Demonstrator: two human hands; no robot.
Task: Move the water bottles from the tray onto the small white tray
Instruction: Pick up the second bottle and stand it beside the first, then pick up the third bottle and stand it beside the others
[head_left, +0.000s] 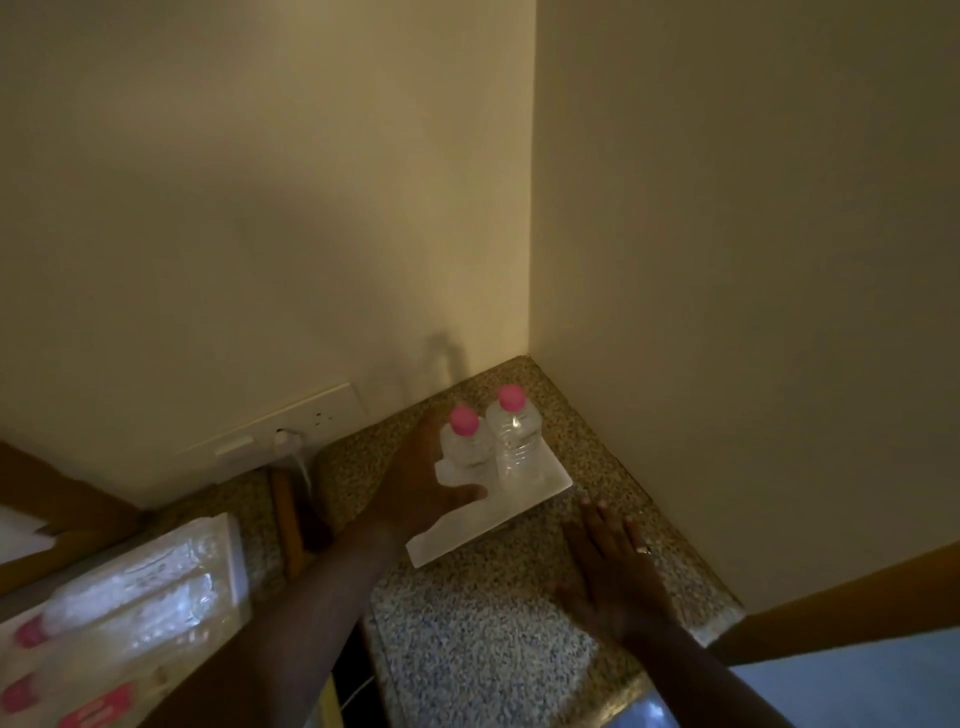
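The two water bottles (491, 441) are showing clear, glossy ribbed plastic with matt pink caps (464, 420). The small white tray (483, 519) is looking smooth and faintly shiny (possibly stone or plastic), sitting near the back corner of the speckled, polished granite counter (467, 634).

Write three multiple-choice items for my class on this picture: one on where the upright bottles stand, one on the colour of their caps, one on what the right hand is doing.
1. Where do the two upright bottles stand?
A. on the small white tray
B. on the floor
C. on a chair

2. What colour are their caps?
A. blue
B. pink
C. green

3. What is the right hand doing?
A. gripping a bottle
B. lifting the tray
C. lying flat on the counter

Answers: 1 A, both stand on the small white tray in the corner; 2 B, the caps are pink; 3 C, the right hand lies open on the speckled counter, holding nothing.
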